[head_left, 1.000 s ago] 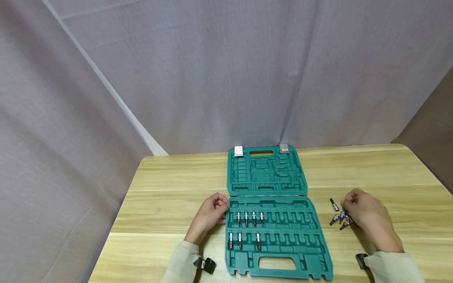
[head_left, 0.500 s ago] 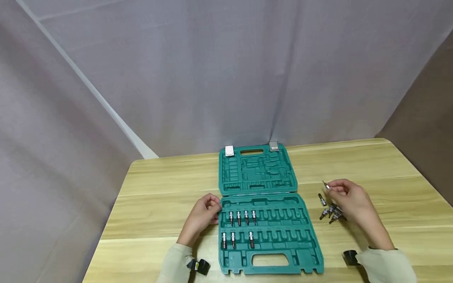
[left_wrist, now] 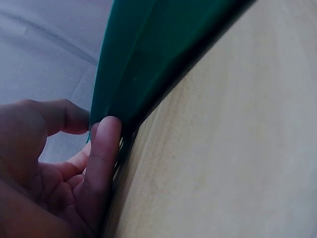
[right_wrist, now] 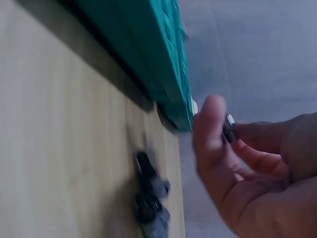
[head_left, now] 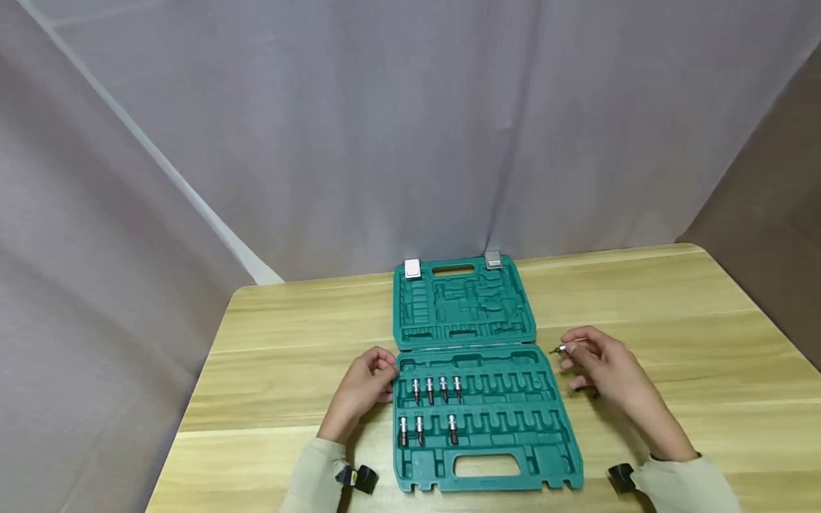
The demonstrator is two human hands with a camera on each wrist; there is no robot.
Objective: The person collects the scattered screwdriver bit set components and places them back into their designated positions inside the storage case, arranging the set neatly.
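Observation:
An open green tool case lies on the wooden table, its lower half holding two rows of slots. Several bit sockets, silver with dark tips, sit in some of them. At the case's left edge, my left hand holds the rim, with fingertips against its top edge and side wall in the left wrist view. My right hand is raised just right of the case. Between its thumb and fingers it pinches one bit socket, tip pointing left in the head view; the fingers partly cover it.
Loose bit sockets lie on the table below my right hand, mostly hidden by it in the head view. The case lid lies back toward the grey curtain, with two metal latches on its far edge.
My right hand has lifted a bit socket from the loose pile and carried it left toward the case. My left hand stays at the case's edge. The head view has shifted slightly.

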